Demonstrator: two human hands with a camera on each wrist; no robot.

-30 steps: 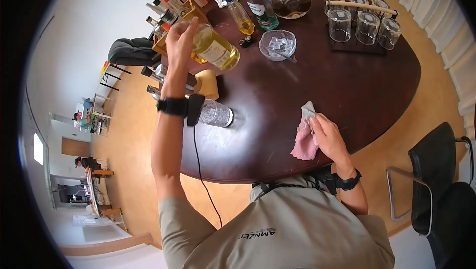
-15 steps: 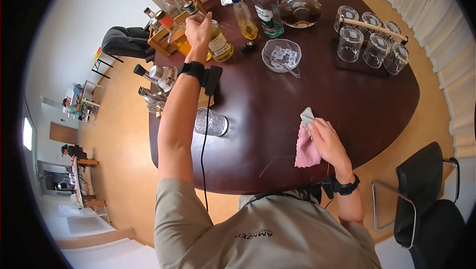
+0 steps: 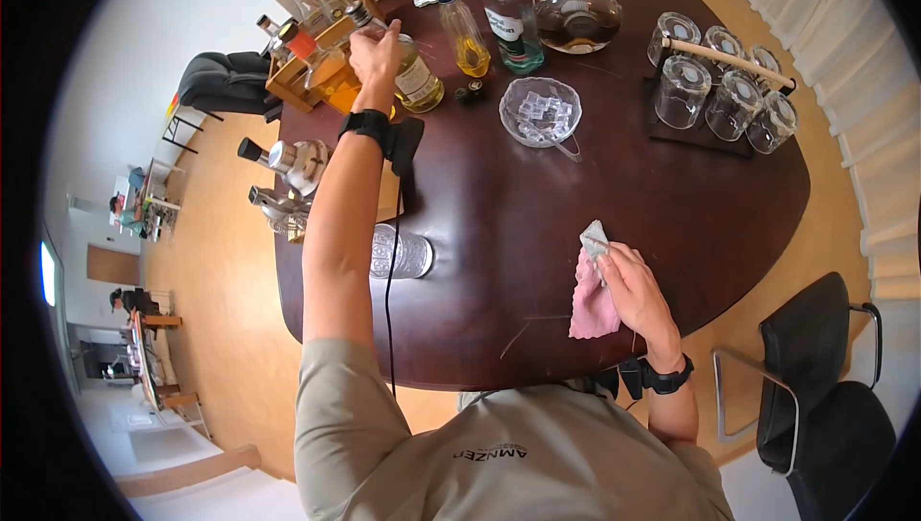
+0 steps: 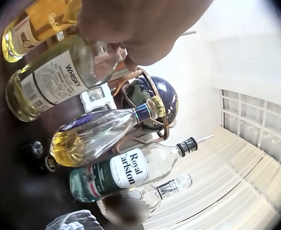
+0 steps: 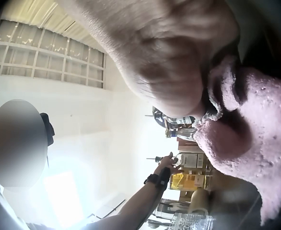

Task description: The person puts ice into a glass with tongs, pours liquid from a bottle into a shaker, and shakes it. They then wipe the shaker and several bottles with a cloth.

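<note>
At the back left of the table, the left hand (image 3: 375,53) grips the neck of a whisky bottle (image 3: 418,80) holding pale yellow liquid. The bottle stands upright on the table; its label shows in the left wrist view (image 4: 54,81). The right hand (image 3: 637,295) pinches a pink and grey cloth (image 3: 595,305) near the front edge; the cloth (image 5: 260,139) hangs beside the palm in the right wrist view. A patterned glass (image 3: 403,252) is below the left forearm. Beside the whisky bottle stands a slim bottle with yellow liquid (image 3: 464,41).
A Royal Carlston bottle (image 3: 513,27) and a round decanter (image 3: 579,17) stand at the back. A glass bowl of ice cubes (image 3: 540,113) is mid-table. Upturned glasses hang on a rack (image 3: 715,126) at right. More bottles (image 3: 299,161) stand at left, and a black chair (image 3: 815,339) is at lower right.
The left hand has lowered the whisky bottle from a tilted position in the air to upright on the table among the other bottles. The right hand still holds the cloth, with little movement.
</note>
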